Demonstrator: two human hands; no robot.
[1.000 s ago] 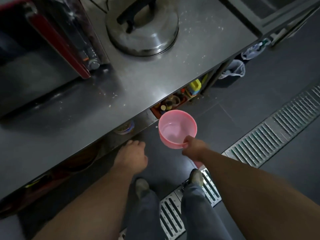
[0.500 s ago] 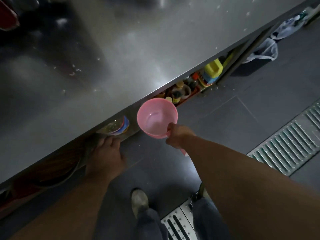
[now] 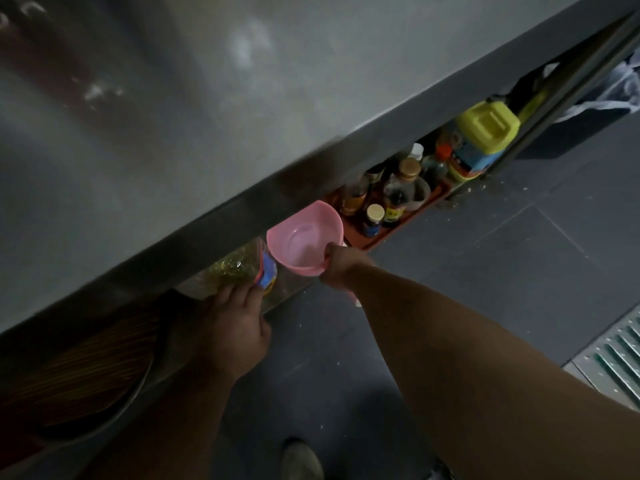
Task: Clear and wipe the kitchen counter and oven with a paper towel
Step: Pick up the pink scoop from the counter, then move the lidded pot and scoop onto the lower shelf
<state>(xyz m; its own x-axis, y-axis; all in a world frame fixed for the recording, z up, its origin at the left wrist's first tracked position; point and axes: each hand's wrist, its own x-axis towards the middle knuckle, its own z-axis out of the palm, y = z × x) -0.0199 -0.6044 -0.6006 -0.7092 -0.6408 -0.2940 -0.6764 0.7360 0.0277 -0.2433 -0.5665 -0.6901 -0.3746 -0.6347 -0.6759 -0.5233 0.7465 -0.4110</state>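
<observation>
— Looking down from my feed, I see the right hand point(image 3: 341, 266) gripping a pink scoop point(image 3: 304, 237) by its near rim, held just under the front edge of the steel surface point(image 3: 242, 109).

— And the left hand?

— My left hand point(image 3: 235, 327) reaches under that edge, fingers against a clear packet point(image 3: 242, 268) of yellowish stuff with a red and blue label. I cannot tell whether it grips the packet.

— What else sits under there?

— Right of the scoop, a red tray point(image 3: 377, 239) of bottles, then a yellow jug point(image 3: 485, 133). Far left, a woven basket point(image 3: 79, 375). White specks dot the surface, which is blurred.
</observation>
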